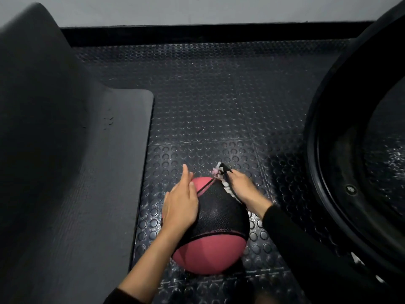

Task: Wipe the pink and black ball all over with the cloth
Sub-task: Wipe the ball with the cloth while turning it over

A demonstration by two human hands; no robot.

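Observation:
The pink and black ball [213, 229] rests on the studded rubber floor at the lower middle of the view. My left hand [180, 202] lies flat on its upper left side, fingers together and pointing away from me. My right hand [242, 186] presses a small dark cloth with a pale frilled edge [223, 178] against the ball's far right side. Most of the cloth is hidden under that hand, with a corner sticking up beyond the ball.
A dark foam mat [105, 172] lies along the left, curling up against a padded shape. A large black tyre [350, 150] fills the right side. The black studded floor [219, 106] runs to a grey wall at the back.

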